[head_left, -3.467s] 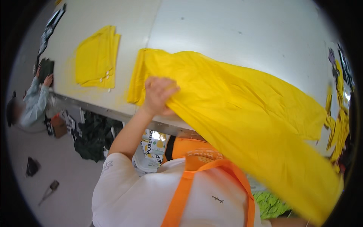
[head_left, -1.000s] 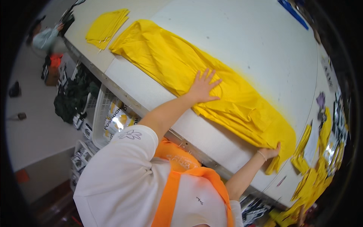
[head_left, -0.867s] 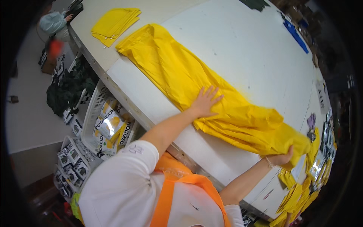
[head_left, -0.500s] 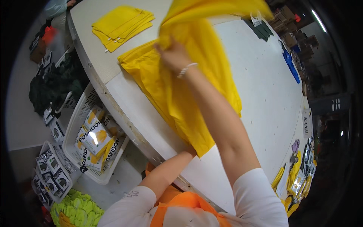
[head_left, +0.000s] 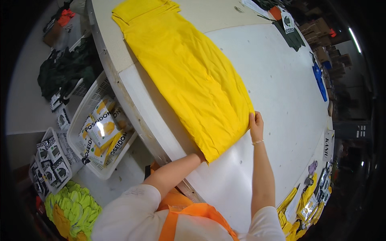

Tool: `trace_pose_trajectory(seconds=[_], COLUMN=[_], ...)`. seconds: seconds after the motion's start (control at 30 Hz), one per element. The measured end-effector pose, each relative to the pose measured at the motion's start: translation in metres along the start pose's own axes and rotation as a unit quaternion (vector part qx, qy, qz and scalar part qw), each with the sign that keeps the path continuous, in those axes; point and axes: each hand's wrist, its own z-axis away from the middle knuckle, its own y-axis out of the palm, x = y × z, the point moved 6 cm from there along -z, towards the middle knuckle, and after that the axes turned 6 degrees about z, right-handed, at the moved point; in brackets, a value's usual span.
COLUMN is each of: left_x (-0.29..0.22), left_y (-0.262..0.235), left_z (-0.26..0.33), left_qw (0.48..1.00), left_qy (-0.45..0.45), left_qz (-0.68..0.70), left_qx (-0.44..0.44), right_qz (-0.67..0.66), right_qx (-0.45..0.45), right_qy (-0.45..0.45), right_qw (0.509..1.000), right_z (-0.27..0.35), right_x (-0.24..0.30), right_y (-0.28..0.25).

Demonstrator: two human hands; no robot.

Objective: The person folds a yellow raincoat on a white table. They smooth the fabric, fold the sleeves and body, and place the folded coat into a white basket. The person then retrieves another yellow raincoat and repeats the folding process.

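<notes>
A long piece of yellow cloth (head_left: pixel 189 76) lies spread across the worktable, lightly wrinkled. Its near end reaches toward me and its far end runs up to folded yellow cloths (head_left: pixel 140 11). At the cloth's right near edge, my right hand (head_left: pixel 256 124) is closed, pinching the fabric between thumb and fingers. My left hand (head_left: pixel 200 156) is at the near left corner; the cloth covers its fingers, so their grip does not show.
The pale worktable (head_left: pixel 281 92) has a worn left edge. Left and below it stand a white basket (head_left: pixel 105 172) of packets and a pile of lime-green gloves (head_left: pixel 74 209). Dark green gloves (head_left: pixel 292 39) lie far right, yellow items (head_left: pixel 307 201) near right.
My right hand has come down and right from the raised, billowing cloth to its near right edge. The cloth now lies stretched out flatter. My left hand stays at the near corner.
</notes>
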Motion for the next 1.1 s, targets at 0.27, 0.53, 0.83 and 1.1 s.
trace_pose_trajectory(seconds=[0.27,0.53,0.83,1.1], left_x=[-0.018,0.012,-0.059,-0.034], left_y=[-0.053,-0.014,-0.155,-0.338], left_z=[0.103,0.15,0.146,-0.046], left_qw=[0.923,0.859,0.976,0.892], left_qy=[-0.223,-0.295,-0.216,0.1], left_qz=[0.312,0.409,-0.027,-0.422], left_qx=[0.022,-0.087,0.02,-0.128], right_qz=[0.22,0.433,0.441,0.495], right_qx=[-0.104,0.018,-0.005,0.106], right_qy=[-0.068,-0.024,-0.285,-0.223], right_qw=[0.968,0.901,0.851,0.833], right_z=[0.029,0.048,0.019,-0.017], right_x=[0.023,0.039,0.152,0.129], right_y=[-0.008,0.031,0.114,0.204])
